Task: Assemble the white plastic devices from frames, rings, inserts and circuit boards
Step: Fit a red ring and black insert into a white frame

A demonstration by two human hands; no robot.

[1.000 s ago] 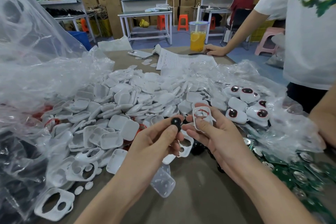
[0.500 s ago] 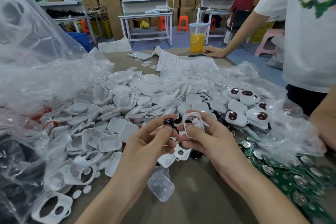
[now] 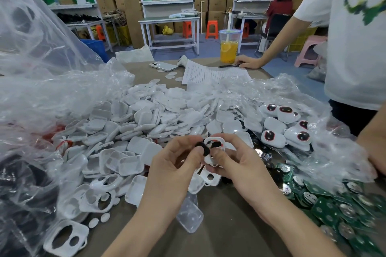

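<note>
My right hand (image 3: 236,162) holds a white plastic frame (image 3: 211,159) with a red ring at its upper opening, between thumb and curled fingers. My left hand (image 3: 173,165) pinches a small black round insert (image 3: 203,149) and presses it against the frame's front. Both hands meet above the table's near middle. A big heap of white shells (image 3: 146,123) lies behind and to the left. Green circuit boards (image 3: 334,210) lie spread at the right. Several finished devices (image 3: 277,129) with dark red-rimmed windows sit at the right rear.
Clear plastic bags (image 3: 41,94) crowd the left and right sides. A clear lid (image 3: 190,215) lies on the brown table (image 3: 225,227) below my hands. A drink cup (image 3: 229,47), phone (image 3: 163,66) and paper sheet (image 3: 211,73) sit at the far edge, where another person's hand (image 3: 248,62) rests.
My hands have come closer together and lower. The black insert has moved from beside the frame to against its front. The frame has tilted toward me.
</note>
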